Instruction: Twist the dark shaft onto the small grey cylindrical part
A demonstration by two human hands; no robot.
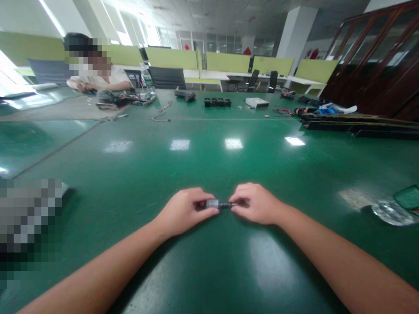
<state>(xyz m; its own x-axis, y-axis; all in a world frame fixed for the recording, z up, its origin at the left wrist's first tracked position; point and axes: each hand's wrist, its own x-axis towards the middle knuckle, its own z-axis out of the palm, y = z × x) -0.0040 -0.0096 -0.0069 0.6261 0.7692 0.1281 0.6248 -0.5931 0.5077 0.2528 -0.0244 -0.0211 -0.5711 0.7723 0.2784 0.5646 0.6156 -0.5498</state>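
Observation:
A short tool that looks like a screwdriver lies level between my two hands, just over the green tabletop. Its clear grey handle, with a bit of red at the left end, is gripped by my left hand, thumb and fingers closed round it. From the handle a thin dark shaft points right. My right hand pinches the far end of that shaft, so its tip is mostly hidden by the fingers.
A glass dish stands at the right; a blurred-out box-like object sits at the left. Along the back are a black block, a grey-white box, a cable and dark strips. Another person sits far left.

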